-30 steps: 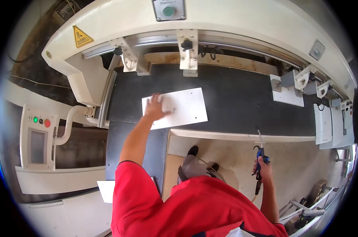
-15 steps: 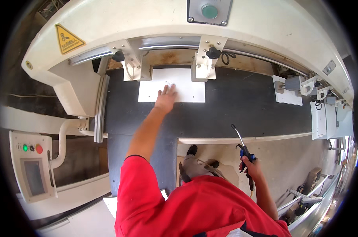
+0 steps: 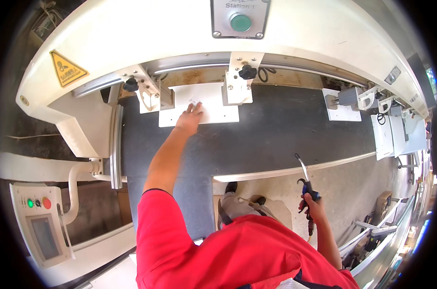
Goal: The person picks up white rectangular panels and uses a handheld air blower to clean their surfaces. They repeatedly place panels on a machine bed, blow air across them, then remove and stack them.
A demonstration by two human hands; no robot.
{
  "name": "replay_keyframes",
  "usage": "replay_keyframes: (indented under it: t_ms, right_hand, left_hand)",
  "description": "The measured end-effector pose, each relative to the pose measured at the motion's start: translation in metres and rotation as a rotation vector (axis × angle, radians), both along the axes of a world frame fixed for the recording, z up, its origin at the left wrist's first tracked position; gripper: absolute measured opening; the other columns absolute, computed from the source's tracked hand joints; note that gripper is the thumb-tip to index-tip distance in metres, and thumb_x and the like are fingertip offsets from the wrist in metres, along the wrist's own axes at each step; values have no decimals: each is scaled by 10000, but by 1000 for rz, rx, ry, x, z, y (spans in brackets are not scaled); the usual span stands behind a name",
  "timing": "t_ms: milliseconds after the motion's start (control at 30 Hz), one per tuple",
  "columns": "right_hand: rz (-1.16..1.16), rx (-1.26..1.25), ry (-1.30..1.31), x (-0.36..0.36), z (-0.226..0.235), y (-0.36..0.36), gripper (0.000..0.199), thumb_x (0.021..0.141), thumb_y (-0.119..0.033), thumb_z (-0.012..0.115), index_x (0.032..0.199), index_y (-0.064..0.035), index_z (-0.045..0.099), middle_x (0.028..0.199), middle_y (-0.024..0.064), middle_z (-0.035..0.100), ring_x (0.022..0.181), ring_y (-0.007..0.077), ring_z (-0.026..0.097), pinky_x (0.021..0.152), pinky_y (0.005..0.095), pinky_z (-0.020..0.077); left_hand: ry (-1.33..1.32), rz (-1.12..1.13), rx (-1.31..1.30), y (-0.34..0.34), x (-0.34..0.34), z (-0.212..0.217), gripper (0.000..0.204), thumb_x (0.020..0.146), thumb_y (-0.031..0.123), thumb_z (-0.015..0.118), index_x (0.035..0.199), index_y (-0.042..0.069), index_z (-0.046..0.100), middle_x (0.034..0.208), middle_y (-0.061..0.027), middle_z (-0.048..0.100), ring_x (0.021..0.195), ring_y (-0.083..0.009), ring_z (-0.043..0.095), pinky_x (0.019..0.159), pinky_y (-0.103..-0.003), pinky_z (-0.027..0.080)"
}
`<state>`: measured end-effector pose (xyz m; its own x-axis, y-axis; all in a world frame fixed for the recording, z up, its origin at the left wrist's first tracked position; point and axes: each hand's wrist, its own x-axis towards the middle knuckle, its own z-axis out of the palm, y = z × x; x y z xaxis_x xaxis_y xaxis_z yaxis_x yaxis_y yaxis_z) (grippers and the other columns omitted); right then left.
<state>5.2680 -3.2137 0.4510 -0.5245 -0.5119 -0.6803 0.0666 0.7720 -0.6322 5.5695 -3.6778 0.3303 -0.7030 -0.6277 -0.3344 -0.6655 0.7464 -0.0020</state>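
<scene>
My left hand (image 3: 189,120) is stretched out over a white panel (image 3: 221,114), its fingers apart and the fingertips at some small loose bits near the panel's middle. It appears to touch the surface, and nothing shows in its grasp. The panel lies flat on a dark tabletop (image 3: 276,130), beneath two white clamp brackets with black knobs, a left bracket (image 3: 147,91) and a right bracket (image 3: 239,84). Low on the right, my right hand (image 3: 315,207) is closed round the handle of a black and blue air blow gun (image 3: 307,187). Its thin metal nozzle points up toward the table's front edge.
A cream machine beam (image 3: 156,36) with a green button (image 3: 240,22) spans the far side. Another white panel (image 3: 344,114) sits under clamps at the right. A control box (image 3: 42,231) with a screen stands at the left. The table's front edge (image 3: 276,171) runs before me.
The whole view has shifted slightly, moving the machine leftward in it. My left hand stays over the panel. My right hand has moved a little right with the air blow gun.
</scene>
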Motion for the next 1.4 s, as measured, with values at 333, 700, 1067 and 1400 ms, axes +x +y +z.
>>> replay_keyframes:
  t_ms: [333,700,1067,1400]
  right_hand:
    - [-254,-124,84,-50,-3,78,404,944,-442,539,1021,-48,581,689,44,651,598,136,641,445,244,411]
    - [-370,-129,31,-70,-26,157,368,948,-422,538,1014,-64,591,663,33,639,483,101,525,428,254,377]
    - [-481,-251,-43,-105,-26,272,362,896,-440,608,788,-96,644,653,-9,641,533,97,544,480,270,435]
    - [-963,-418,207,-157,-65,435,246,890,-244,659,790,-23,613,637,36,612,569,119,575,528,270,446]
  left_hand:
    - [575,209,-123,43,-9,45,385,792,185,693,1142,51,605,1161,-162,586,1072,-279,575,854,-372,502]
    - [1652,562,211,54,-117,313,210,860,138,661,987,19,544,727,-55,629,604,-133,559,561,-261,443]
    - [1212,910,7,-4,-89,289,306,925,344,572,883,42,603,713,-71,658,657,-134,637,537,-257,461]
    - [595,49,268,387,-285,24,190,779,215,673,907,76,659,824,-140,677,788,-330,661,696,-409,524]
